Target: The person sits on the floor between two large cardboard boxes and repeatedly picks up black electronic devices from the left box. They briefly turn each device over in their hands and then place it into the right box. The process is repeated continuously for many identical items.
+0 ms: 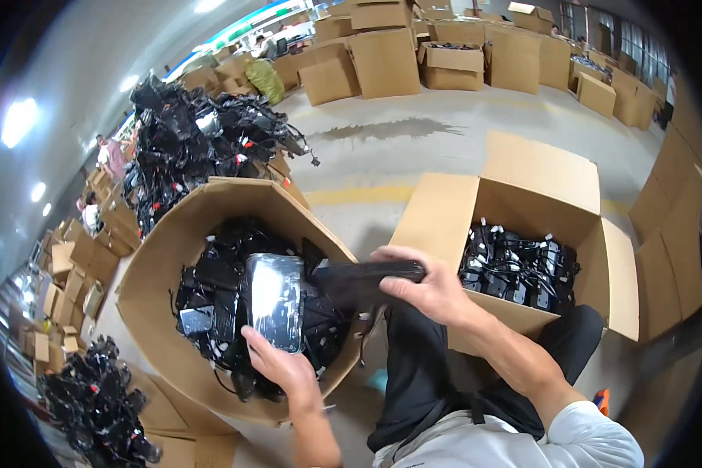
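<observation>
Glossy dark rectangular unit (275, 300) is clasped in left hand (285, 368); right hand (431, 290) clamps black slab (355, 281) over right edge of brown cardboard bin (152, 288).

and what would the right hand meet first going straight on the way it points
Probably the shiny rectangular piece at the left hand, with the black piece in the right hand leading; depth is unclear, so it might pass above.

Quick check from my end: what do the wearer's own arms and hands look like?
The left hand and right hand wear no gloves. Both forearms are uncovered. On the right, a short, loose white sleeve covers the upper arm; the left sleeve doesn't show. No markings or cables are visible on the right forearm.
</observation>
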Demonstrator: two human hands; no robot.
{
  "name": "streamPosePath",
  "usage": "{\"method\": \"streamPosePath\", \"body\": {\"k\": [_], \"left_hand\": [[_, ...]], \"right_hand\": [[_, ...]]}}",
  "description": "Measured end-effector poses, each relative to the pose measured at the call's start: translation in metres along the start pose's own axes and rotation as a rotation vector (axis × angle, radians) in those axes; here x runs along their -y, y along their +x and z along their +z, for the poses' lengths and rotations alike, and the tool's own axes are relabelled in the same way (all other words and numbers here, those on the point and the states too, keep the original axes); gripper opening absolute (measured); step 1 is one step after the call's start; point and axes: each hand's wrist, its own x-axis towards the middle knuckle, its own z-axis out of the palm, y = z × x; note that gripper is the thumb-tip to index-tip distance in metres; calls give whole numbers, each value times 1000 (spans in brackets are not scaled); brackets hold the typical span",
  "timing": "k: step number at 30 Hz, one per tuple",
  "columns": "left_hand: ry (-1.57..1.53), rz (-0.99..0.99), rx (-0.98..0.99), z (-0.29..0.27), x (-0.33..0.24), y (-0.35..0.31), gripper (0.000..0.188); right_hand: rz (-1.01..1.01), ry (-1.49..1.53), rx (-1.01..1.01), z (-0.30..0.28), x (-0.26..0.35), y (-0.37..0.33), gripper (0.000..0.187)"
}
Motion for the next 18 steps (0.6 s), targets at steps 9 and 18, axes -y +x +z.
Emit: {"method": "streamPosePath", "body": {"k": [9, 18], "left_hand": [[-125, 259, 663, 98, 34, -96, 88], [-9, -334, 889, 156, 61, -57, 94]], "right_hand": [[-848, -467, -243, 38, 18, -22, 100], [-712, -523, -516, -125, 48, -1, 59]]}}
